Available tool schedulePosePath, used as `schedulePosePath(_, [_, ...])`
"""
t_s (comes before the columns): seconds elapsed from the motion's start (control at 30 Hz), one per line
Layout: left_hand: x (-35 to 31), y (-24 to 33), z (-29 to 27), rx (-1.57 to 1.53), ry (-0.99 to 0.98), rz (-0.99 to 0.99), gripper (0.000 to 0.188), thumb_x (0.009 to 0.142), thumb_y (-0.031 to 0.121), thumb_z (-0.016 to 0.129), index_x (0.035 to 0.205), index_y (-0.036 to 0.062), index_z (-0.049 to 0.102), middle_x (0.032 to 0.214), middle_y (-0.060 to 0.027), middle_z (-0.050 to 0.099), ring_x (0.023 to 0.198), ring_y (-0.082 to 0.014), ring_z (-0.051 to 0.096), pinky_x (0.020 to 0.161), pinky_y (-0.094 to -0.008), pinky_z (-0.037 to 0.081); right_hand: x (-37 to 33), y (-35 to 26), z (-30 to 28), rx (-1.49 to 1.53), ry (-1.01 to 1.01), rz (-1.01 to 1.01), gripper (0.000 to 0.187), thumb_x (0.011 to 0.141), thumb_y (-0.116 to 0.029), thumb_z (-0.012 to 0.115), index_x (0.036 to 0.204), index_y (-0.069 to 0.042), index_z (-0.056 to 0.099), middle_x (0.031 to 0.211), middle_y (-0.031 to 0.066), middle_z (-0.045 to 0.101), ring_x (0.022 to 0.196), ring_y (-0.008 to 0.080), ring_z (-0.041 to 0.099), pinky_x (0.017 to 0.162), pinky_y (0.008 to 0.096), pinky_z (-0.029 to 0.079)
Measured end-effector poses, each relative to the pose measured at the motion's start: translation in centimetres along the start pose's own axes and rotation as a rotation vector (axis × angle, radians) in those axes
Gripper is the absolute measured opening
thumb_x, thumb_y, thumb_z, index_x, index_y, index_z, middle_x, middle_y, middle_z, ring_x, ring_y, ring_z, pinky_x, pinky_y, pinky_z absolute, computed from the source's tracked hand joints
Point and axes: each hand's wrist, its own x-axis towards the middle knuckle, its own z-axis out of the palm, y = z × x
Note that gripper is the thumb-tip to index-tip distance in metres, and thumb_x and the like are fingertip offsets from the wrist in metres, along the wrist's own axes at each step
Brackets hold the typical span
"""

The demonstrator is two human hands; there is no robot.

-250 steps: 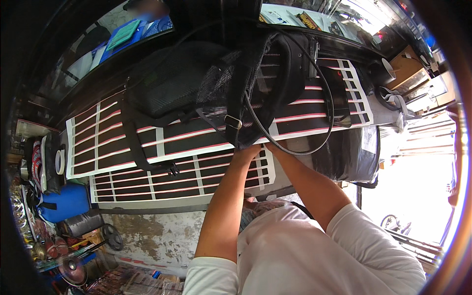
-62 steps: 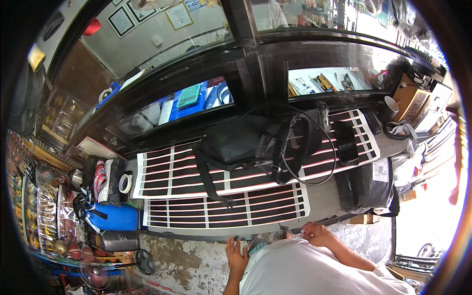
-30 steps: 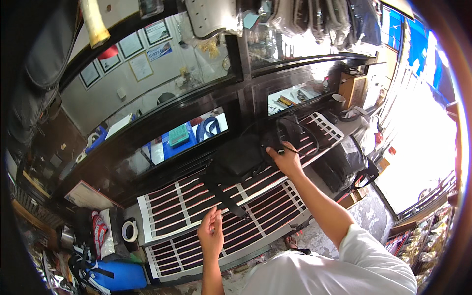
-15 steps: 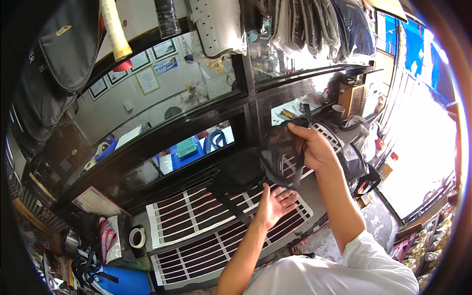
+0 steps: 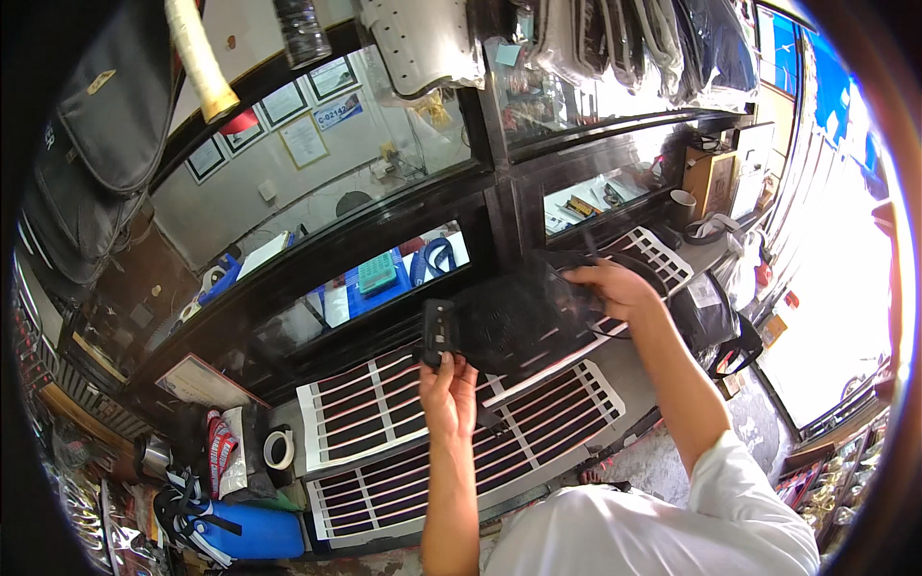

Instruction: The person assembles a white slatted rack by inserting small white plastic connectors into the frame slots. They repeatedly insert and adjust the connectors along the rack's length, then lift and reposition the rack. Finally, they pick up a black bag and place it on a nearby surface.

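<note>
A black see-through mesh item (image 5: 523,317) is stretched out between my hands above the counter. My left hand (image 5: 448,396) is closed at its left end, where a dark upright strip (image 5: 439,328) with small light marks stands. Its right end is pinched between the thumb and fingers of my right hand (image 5: 622,290). What kind of item it is I cannot make out. Beneath it lie sheets with rows of dark strips in white borders, an upper sheet (image 5: 351,413) and a lower sheet (image 5: 461,480). A dark strap hangs from the item over them.
White tape roll (image 5: 279,449) and a blue bag (image 5: 252,531) are at the left. Behind the counter runs a black-framed glass partition (image 5: 495,197). A cup (image 5: 682,200) and a black bag (image 5: 701,309) stand at the right. Wrapped goods (image 5: 615,48) hang overhead.
My left hand has gone from spread fingers to gripping the mesh item's left end. My right hand has moved slightly down and right, and the item is now spread wide between both hands.
</note>
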Motion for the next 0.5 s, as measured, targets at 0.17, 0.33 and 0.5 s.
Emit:
schedulePosePath(0.17, [4.4, 0.2, -3.9, 0.426, 0.189, 0.127, 0.044, 0.099, -0.004, 0.077, 0.138, 0.0068, 0.060, 0.123, -0.0036, 0.071, 0.109, -0.0112, 0.068, 0.101, -0.0297, 0.054, 7.5, 6.0, 0.0, -0.754, 0.342, 0.023, 0.061, 0.094, -0.032, 0.085, 0.132, 0.012, 0.066, 0.121, 0.0258, 0.078, 0.114, 0.0357, 0.076, 0.095, 0.0449, 0.061])
schedulePosePath(0.33, [4.4, -0.2, -6.4, 0.876, 0.314, 0.176, 0.056, 0.092, 0.002, 0.088, 0.140, -0.0055, 0.058, 0.119, -0.0072, 0.073, 0.108, -0.0133, 0.068, 0.098, -0.0298, 0.054, 9.2, 11.0, 0.6, -0.489, 0.487, -0.007, 0.068, 0.098, -0.032, 0.085, 0.144, 0.010, 0.059, 0.128, 0.0228, 0.075, 0.117, 0.0289, 0.074, 0.098, 0.0394, 0.060])
schedulePosePath(0.5, [4.6, 0.2, -6.6, 0.950, 0.433, 0.153, 0.058, 0.091, 0.007, 0.090, 0.136, -0.0082, 0.057, 0.114, -0.0088, 0.073, 0.098, -0.0140, 0.069, 0.087, -0.0289, 0.056, 10.1, 11.9, 0.6, -0.670, 0.579, -0.049, 0.081, 0.096, -0.047, 0.084, 0.146, 0.011, 0.058, 0.137, 0.0278, 0.070, 0.126, 0.0332, 0.070, 0.104, 0.0407, 0.057])
